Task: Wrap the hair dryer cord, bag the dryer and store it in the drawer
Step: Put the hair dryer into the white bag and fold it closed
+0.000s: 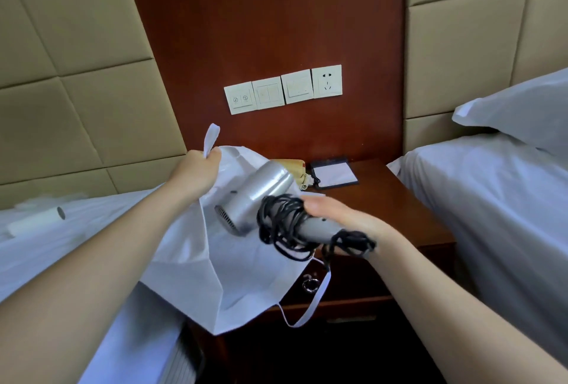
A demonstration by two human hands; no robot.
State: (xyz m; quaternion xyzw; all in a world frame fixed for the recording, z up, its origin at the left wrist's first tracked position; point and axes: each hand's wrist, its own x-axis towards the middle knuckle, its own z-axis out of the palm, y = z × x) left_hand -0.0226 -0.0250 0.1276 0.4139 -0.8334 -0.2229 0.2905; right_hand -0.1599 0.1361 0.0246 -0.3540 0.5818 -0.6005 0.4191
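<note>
- Between two beds, above a dark wooden worktop, the right hand is closed around the handle of a silver hair dryer, thumb on top.
- A black cord is wound in loose loops around the handle, right beside the right hand's fingers; a few loops hang below the wrist.
- The dryer's barrel points up and away from the right hand, toward the left hand, and its rear grille faces down and left.
- The left hand is shut in a fist on the top edge and one strap of a white bag, holding it up just left of the dryer.
- The bag hangs below the left hand and behind the dryer; its other strap droops under the right hand, in front of the drawer.
- The drawer's ring pull sits directly below the right hand; the drawer front looks closed.
- Beyond the right hand, on the worktop, lie a notepad in a dark holder and a partly hidden tan object.
- Above both hands, a row of switches and a socket is fixed to the wooden wall panel.
</note>
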